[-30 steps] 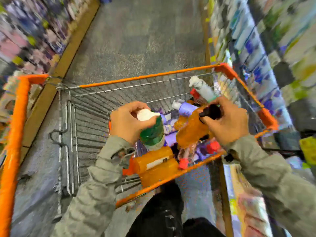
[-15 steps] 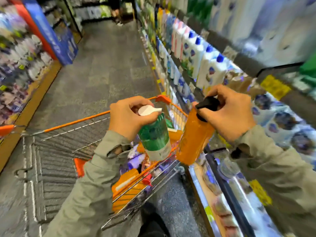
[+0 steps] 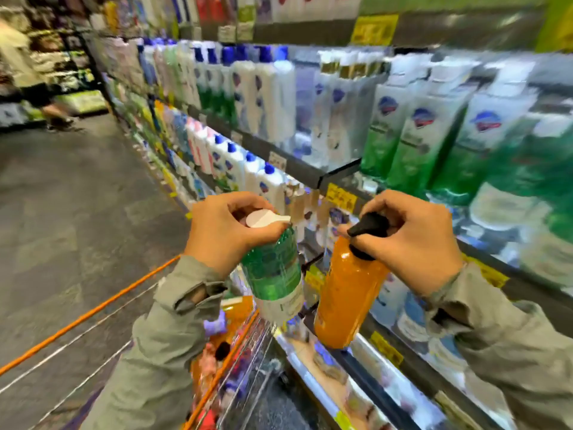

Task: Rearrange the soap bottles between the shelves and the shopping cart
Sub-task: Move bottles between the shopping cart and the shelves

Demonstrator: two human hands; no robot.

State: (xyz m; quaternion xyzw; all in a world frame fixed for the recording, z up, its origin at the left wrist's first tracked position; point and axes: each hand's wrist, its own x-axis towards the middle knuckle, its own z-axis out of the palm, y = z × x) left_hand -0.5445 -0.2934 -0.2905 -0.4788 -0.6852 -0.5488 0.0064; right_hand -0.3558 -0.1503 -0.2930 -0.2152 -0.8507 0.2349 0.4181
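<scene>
The left bottle [image 3: 274, 274] hangs from the left hand [image 3: 229, 234] over the shopping cart [image 3: 93, 311]'s right edge. Just right of it, the right hand [image 3: 412, 240] holds the right bottle [image 3: 347, 299] before the shelves [image 3: 310, 176].

The green soap bottle [image 3: 273, 274] is showing translucent green over a white label band, under a white pump top [image 3: 263, 218], while the orange soap bottle [image 3: 347, 293] is glowing opaque orange beneath a black pump [image 3: 369, 225]. The shopping cart [image 3: 93, 311] is running bright orange along its rim above silvery wire. Both sleeves [image 3: 167, 330] are showing grey-green, and the white bottles [image 3: 266, 97] on the dark-edged shelf [image 3: 297, 172] are wearing blue caps [image 3: 228, 55] near yellow price tags [image 3: 341, 197].
</scene>
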